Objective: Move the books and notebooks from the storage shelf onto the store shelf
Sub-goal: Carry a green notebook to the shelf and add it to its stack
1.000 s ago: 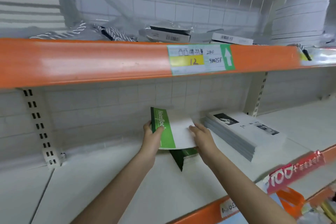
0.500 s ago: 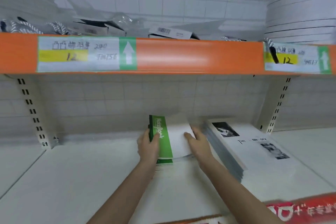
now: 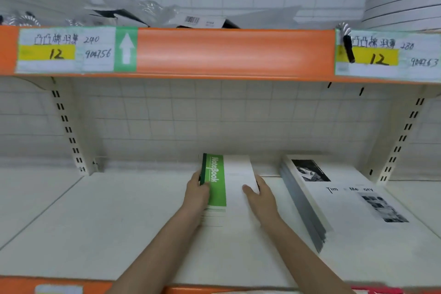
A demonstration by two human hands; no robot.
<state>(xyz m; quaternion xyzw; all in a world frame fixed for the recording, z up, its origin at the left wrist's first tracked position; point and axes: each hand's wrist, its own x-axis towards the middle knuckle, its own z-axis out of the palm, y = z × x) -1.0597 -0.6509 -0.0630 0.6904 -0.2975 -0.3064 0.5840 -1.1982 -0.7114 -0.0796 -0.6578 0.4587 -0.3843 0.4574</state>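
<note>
Notebooks [image 3: 226,186] lie in a small stack on the white shelf [image 3: 95,222], near its back wall and just left of a taller pile of books [image 3: 334,203], and I am setting them down there. My left hand [image 3: 196,194] grips the green spine edge with the thumb on top, and my right hand [image 3: 260,194] holds the white right edge the same way, so both are grasping the stack. I judge this the squaring-up step; next I should let go without dragging the top cover askew, then go for more. The green band reads "NoteBook". The book cover beside it shows "Tim" and "Me ory" with letters washed out. Tags [image 3: 65,50] on the orange rail above carry "12", "240" and what looks like "904756"
</note>
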